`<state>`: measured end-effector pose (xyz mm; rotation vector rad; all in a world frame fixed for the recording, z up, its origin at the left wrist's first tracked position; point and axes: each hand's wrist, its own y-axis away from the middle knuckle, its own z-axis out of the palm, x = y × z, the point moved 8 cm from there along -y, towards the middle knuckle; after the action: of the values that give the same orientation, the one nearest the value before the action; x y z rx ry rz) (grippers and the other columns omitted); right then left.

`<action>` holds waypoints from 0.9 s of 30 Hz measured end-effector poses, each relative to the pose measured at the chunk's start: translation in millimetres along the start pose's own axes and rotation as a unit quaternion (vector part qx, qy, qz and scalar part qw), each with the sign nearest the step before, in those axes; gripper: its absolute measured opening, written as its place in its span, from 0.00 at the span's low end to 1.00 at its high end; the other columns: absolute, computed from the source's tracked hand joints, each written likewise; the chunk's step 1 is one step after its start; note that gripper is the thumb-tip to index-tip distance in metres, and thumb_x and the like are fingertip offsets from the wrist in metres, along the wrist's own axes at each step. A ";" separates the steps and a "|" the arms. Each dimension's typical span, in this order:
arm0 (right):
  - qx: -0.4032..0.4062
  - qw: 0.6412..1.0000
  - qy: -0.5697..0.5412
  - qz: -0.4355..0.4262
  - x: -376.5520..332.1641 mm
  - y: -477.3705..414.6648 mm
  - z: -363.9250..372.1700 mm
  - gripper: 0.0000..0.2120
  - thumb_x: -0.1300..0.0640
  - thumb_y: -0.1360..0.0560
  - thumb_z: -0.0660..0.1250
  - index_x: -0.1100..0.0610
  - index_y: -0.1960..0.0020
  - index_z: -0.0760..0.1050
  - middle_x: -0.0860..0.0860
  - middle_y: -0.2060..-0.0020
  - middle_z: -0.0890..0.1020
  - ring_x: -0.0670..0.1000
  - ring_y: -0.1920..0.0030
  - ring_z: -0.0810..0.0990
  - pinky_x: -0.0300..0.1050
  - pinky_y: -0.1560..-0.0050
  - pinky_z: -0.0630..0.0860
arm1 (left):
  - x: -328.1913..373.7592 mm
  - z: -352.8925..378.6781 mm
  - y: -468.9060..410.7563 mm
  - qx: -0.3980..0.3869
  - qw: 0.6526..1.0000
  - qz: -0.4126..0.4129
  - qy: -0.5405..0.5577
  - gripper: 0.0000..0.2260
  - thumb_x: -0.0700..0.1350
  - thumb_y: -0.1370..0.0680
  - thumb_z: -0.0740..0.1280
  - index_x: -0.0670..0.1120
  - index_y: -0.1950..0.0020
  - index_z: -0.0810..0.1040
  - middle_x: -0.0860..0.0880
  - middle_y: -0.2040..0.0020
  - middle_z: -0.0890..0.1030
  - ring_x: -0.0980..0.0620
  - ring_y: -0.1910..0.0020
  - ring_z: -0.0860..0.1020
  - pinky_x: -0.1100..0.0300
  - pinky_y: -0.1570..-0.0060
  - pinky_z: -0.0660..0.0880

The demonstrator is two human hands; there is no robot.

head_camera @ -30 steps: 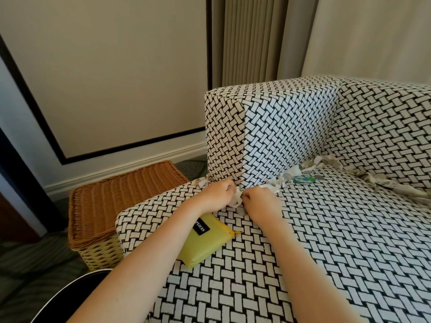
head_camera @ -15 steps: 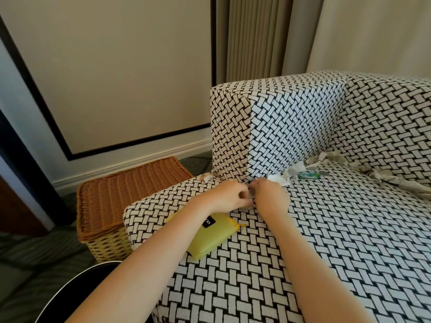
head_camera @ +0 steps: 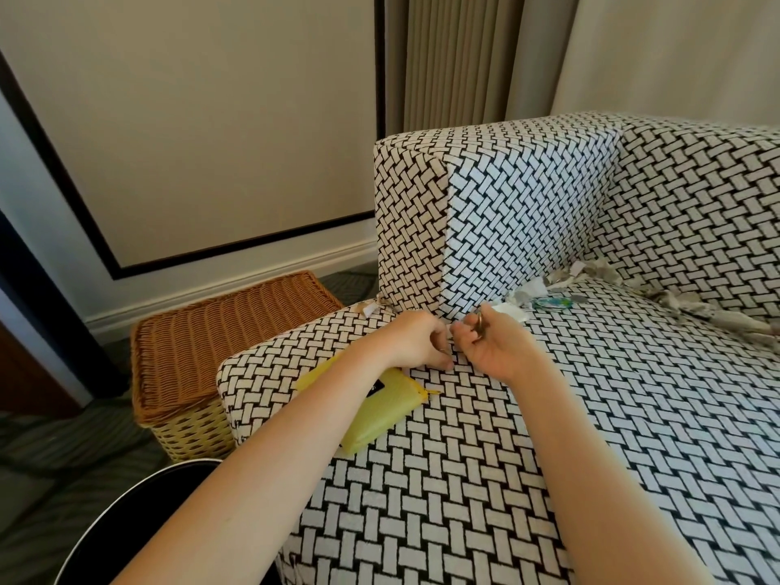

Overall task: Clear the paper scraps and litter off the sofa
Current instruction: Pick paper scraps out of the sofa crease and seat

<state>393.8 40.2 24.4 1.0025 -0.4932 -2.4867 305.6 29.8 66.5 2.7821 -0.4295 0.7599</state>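
The paper scraps [head_camera: 532, 290] lie in a long row along the sofa's [head_camera: 633, 415] back fold, just past the right hand [head_camera: 494, 349], whose grip pinches what may be a small brown bit [head_camera: 479, 324]; the left hand [head_camera: 415, 340] is farther off, its grip curled on something that cannot be made out.

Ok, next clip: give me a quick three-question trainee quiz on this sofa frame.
1. True or false: the yellow pouch lies on the sofa seat.
2. Most paper litter lies: A) in the crease where the seat meets armrest and back B) atop the armrest C) on the floor.
3. Name the lidded container beside the sofa.
Key: 1 true; 2 A; 3 wicker basket.
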 end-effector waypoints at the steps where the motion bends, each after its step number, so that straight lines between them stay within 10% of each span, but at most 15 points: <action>1: -0.008 1.000 0.019 0.009 1.0 1.8 -0.1 0.18 0.52 0.19 0.52 0.59 0.65 0.63 0.54 0.68 0.68 0.46 0.73 0.66 0.30 0.83 0.67 | 1.0 -1.2 0.4 0.007 1.000 0.004 -0.001 0.07 0.47 0.29 0.73 0.48 0.58 0.76 0.52 0.56 0.76 0.53 0.56 0.74 0.60 0.58 0.72; 7: -0.066 0.992 0.105 0.027 2.6 13.7 12.0 0.13 0.68 0.24 0.48 0.60 0.53 0.71 0.53 0.72 0.71 0.43 0.82 0.63 0.31 0.85 0.61 | -1.8 -22.5 6.1 0.071 0.995 0.009 0.069 0.09 0.46 0.29 0.73 0.50 0.64 0.74 0.55 0.63 0.76 0.57 0.63 0.73 0.67 0.65 0.69; 14: 0.051 0.909 0.412 -0.044 -16.5 20.0 8.3 0.09 0.56 0.20 0.55 0.58 0.43 0.69 0.52 0.73 0.71 0.43 0.85 0.57 0.30 0.85 0.54 | -10.4 -41.6 12.1 0.094 0.956 -0.020 0.278 0.06 0.41 0.27 0.71 0.44 0.57 0.75 0.49 0.62 0.81 0.60 0.70 0.79 0.69 0.68 0.78; 19: -0.048 0.988 0.135 0.062 27.4 19.7 27.8 0.18 0.48 0.19 0.51 0.62 0.51 0.72 0.54 0.69 0.71 0.44 0.82 0.63 0.32 0.86 0.60 | 10.7 -43.7 19.9 0.088 0.982 0.049 0.157 0.07 0.43 0.29 0.73 0.44 0.54 0.78 0.52 0.58 0.81 0.58 0.60 0.78 0.67 0.56 0.75; 27: -0.055 0.996 -0.004 0.071 36.2 21.3 32.8 0.09 0.63 0.20 0.52 0.63 0.52 0.70 0.54 0.69 0.69 0.44 0.74 0.66 0.30 0.83 0.63 | 3.9 -53.8 30.5 0.015 0.999 0.038 0.035 0.07 0.50 0.26 0.69 0.51 0.50 0.76 0.55 0.51 0.76 0.56 0.50 0.74 0.66 0.53 0.70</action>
<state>351.7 9.6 36.0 0.8829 -0.4107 -2.3650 273.9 16.1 118.0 2.7710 -0.5176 0.8847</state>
